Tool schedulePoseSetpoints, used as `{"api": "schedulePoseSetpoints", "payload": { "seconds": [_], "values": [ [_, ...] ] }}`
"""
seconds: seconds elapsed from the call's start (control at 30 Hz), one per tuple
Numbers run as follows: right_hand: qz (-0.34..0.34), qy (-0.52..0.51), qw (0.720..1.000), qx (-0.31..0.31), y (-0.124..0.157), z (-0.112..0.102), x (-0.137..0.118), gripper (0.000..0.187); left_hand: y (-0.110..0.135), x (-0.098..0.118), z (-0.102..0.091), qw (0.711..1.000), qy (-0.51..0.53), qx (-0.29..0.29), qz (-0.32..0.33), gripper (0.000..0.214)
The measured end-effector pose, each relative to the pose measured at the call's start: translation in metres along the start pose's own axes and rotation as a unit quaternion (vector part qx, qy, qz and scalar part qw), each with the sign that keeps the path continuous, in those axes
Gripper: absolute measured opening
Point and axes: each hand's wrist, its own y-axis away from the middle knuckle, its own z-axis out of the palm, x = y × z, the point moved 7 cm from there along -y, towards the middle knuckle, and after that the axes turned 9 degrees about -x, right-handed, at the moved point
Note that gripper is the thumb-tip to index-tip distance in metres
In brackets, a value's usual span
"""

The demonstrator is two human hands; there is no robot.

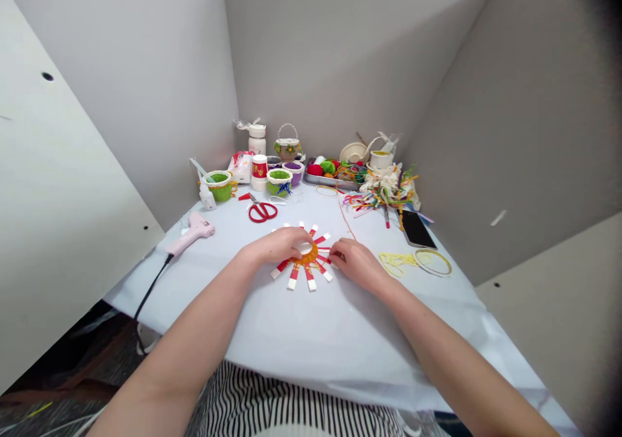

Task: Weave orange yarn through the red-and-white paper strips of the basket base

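A flattened paper cup (307, 263), cut into red-and-white strips that fan out like spokes, lies on the white table (311, 333). Orange cord is woven round its white middle. My left hand (279, 246) rests on top of it, fingers curled and pressing down on the centre. My right hand (352, 263) sits at its right edge, fingers pinched on the orange cord (346, 220), which trails away toward the back of the table.
A pink glue gun (193, 233) with a black cable lies at left. Red scissors (261, 211), several decorated cups, a small basket (287, 145) and a tray of yarn (335, 170) stand at the back. A black phone (416, 228), yellow cord and a ring (432, 262) lie at right.
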Motion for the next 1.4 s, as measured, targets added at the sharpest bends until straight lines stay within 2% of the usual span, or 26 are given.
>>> {"api": "schedulePoseSetpoints", "payload": {
  "seconds": [0.13, 0.27, 0.43, 0.6, 0.67, 0.8, 0.97, 1.17, 1.4],
  "values": [
    [0.033, -0.024, 0.998, 0.046, -0.014, 0.005, 0.010, 0.013, -0.002, -0.001, 0.001, 1.000, 0.001, -0.002, -0.004, 0.044],
    [0.035, -0.063, 0.996, 0.052, -0.012, 0.016, 0.016, 0.011, 0.000, 0.001, 0.001, 1.000, 0.000, -0.001, -0.001, 0.042],
    [0.042, -0.083, 0.993, 0.066, -0.009, 0.017, 0.018, 0.010, 0.003, 0.009, -0.002, 1.000, 0.005, 0.026, 0.009, 0.040],
    [0.044, -0.092, 0.993, 0.066, -0.010, 0.017, 0.017, 0.010, 0.003, 0.006, -0.003, 0.995, -0.004, 0.082, -0.050, 0.047],
    [0.043, -0.095, 0.992, 0.065, -0.010, 0.017, 0.017, 0.010, 0.001, 0.005, -0.002, 0.994, -0.023, 0.085, -0.068, 0.046],
    [0.032, -0.105, 0.992, 0.062, -0.009, 0.015, 0.018, 0.010, -0.002, 0.006, 0.000, 0.994, -0.047, 0.069, -0.072, 0.044],
    [-0.022, -0.119, 0.992, 0.048, 0.003, 0.004, 0.011, 0.010, 0.000, 0.002, -0.003, 0.995, -0.029, 0.046, -0.082, 0.049],
    [-0.073, -0.119, 0.990, 0.018, 0.028, -0.006, 0.000, 0.010, 0.001, 0.000, -0.001, 0.999, 0.020, -0.005, -0.031, 0.048],
    [-0.125, -0.040, 0.991, -0.002, 0.066, 0.003, -0.023, 0.021, 0.001, 0.003, -0.001, 0.999, 0.028, -0.027, -0.032, 0.042]
  ]
}}
